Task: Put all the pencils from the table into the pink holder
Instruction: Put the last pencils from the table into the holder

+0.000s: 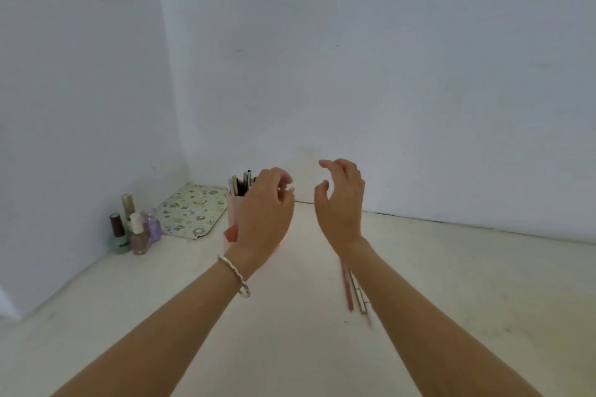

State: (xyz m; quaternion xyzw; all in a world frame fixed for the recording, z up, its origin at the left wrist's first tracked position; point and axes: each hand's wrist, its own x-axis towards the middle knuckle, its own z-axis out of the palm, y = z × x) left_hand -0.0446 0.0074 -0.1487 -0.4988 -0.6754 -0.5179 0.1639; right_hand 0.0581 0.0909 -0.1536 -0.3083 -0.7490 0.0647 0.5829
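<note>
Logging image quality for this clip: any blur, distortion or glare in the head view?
Head view: soft even light, no glare; wide-angle bending at the edges; overall slightly soft, so the pencils on the table and those in the pink holder lack detail; both hands sharp enough.

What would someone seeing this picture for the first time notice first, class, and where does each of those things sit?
Two bare forearms reach up from the bottom edge, with the left hand and right hand raised, open and empty at the centre. Behind the left hand stands the pink holder, already bristling with pencils, while a few pencils lie on the table beside the right forearm. In the left corner cluster small nail polish bottles beside a patterned green pouch.
</note>
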